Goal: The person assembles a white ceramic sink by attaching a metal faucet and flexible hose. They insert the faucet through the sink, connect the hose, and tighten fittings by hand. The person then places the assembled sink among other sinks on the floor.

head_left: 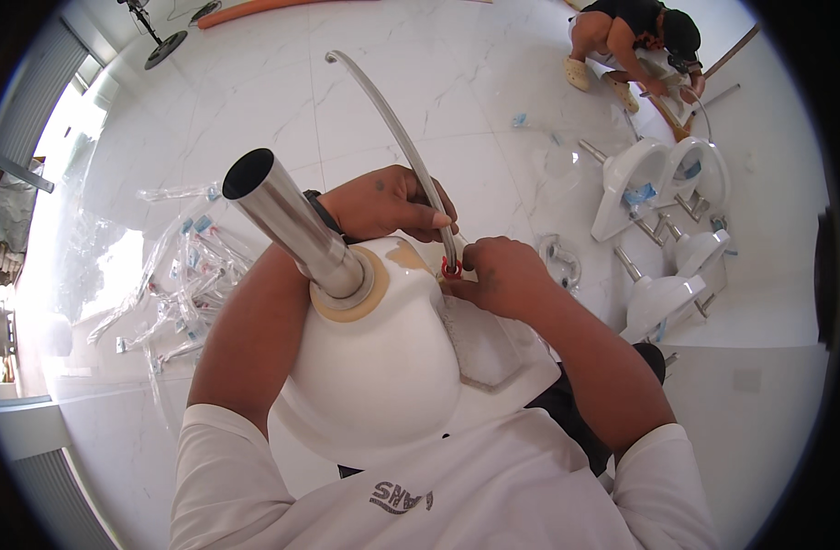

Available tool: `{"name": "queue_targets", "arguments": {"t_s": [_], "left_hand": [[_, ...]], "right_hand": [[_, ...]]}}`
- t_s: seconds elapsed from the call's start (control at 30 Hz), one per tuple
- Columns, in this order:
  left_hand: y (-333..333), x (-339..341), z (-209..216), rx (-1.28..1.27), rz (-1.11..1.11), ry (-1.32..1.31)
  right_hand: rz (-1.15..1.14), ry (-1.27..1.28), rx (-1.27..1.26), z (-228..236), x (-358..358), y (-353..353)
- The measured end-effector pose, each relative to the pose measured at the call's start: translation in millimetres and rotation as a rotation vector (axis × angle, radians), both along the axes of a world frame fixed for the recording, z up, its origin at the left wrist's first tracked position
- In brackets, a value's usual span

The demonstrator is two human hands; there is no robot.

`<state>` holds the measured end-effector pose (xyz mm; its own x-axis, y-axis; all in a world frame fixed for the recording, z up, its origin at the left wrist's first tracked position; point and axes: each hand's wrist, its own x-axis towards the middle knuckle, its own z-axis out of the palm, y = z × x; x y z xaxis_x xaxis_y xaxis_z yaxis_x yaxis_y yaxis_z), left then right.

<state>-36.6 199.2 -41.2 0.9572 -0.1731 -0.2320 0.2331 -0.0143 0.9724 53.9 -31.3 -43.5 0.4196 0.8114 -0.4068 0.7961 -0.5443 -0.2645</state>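
Note:
A white ceramic washbasin (383,367) lies upside down against my body, its underside facing up. A shiny metal drain tube (296,225) rises from it through a tan washer (376,291). My left hand (392,203) is closed around the lower part of a grey flexible water hose (383,105), whose free end curves upward and away. Where the hose meets the basin there is a red ring (451,269). The fingers of my right hand (507,275) pinch at that ring; their tips are partly hidden.
Clear plastic-wrapped hoses (195,280) lie heaped on the floor at left. Several white basins with metal tubes (658,293) rest at right. Another person (635,41) bends over work at the far right. A black round-based stand (166,50) is at the far left.

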Motion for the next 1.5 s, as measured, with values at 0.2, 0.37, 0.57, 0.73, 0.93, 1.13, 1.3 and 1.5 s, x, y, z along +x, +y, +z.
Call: {"name": "queue_targets", "arguments": {"t_s": [0.2, 0.37, 0.57, 0.73, 0.93, 1.13, 1.3, 1.5], "left_hand": [[-2.0, -2.4, 5.3, 0.063, 0.028, 0.009], [-2.1, -2.6, 7.2, 0.017, 0.025, 0.016], [-2.5, -3.3, 6.2, -0.003, 0.044, 0.025], [-3.2, -3.7, 9.8, -0.017, 0.051, 0.035], [-3.8, -1.0, 9.0, 0.032, 0.053, 0.062], [-3.7, -0.2, 8.7, 0.044, 0.041, 0.045], [-4.4, 0.8, 9.3, 0.053, 0.038, 0.040], [-3.4, 0.6, 7.7, 0.069, 0.040, 0.033]], "right_hand": [[0.323, 0.293, 0.050, 6.2, 52.7, 8.4], [0.294, 0.465, -0.025, -14.9, 59.5, 20.2], [0.510, 0.412, 0.170, -27.4, 66.3, 18.7], [0.201, 0.669, 0.182, -31.5, 60.2, 10.7], [0.411, 0.589, 0.225, -36.5, 69.8, 16.9], [0.503, 0.569, 0.202, -33.2, 78.6, 23.9], [0.460, 0.545, 0.239, -36.1, 73.9, 20.4], [0.464, 0.517, 0.320, -45.9, 73.7, 15.7]]}}
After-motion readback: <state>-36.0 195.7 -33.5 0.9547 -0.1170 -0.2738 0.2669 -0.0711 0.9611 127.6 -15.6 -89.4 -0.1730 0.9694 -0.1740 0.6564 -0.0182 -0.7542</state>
